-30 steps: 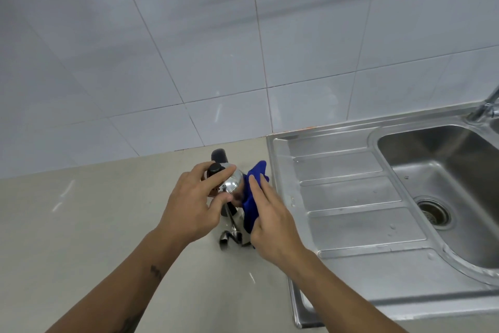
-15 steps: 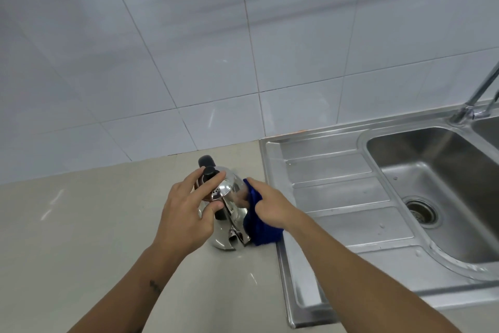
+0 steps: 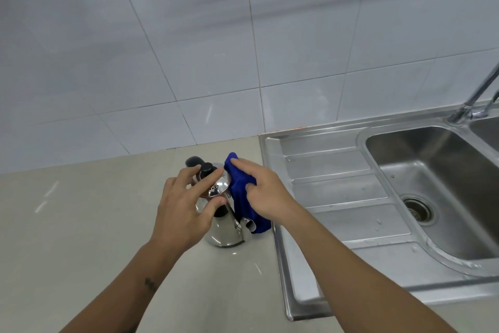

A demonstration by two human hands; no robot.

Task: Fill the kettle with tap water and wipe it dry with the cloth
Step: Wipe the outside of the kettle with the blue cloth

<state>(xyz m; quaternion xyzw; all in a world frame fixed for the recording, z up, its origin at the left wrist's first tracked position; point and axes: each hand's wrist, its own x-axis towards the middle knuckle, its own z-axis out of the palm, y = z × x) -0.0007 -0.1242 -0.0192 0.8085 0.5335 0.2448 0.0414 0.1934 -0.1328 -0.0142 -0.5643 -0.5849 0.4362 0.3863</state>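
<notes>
Here the kettle (image 3: 224,227) stood upright on the bench (image 3: 81,238) at the lower middle of the frame, just left of the sink's (image 3: 351,227) draining board. The left hand (image 3: 186,213) lay over its top, fingers spread and nearly straight across the domed lid near the black knob (image 3: 207,168), thumb against the side below; it steadied more than it gripped. The right hand (image 3: 266,193) pressed the blue cloth (image 3: 244,197) against the kettle's right flank, fingers bent round the bunched fabric, the rest of the cloth hanging down to the bench.

Judged from its polished steel skin, the kettle would be rigid and slick, more so wherever it was wet, and heavy if it held water, which could not be seen. Its wide base sat flat, so it probably resisted tipping, yet sideways rubbing could slide it over the smooth bench. The black handle (image 3: 193,162) behind the lid looked the surest hold for lifting; the top suited bracing only. The cloth was soft and limp and would follow the curved wall under light pressure
</notes>
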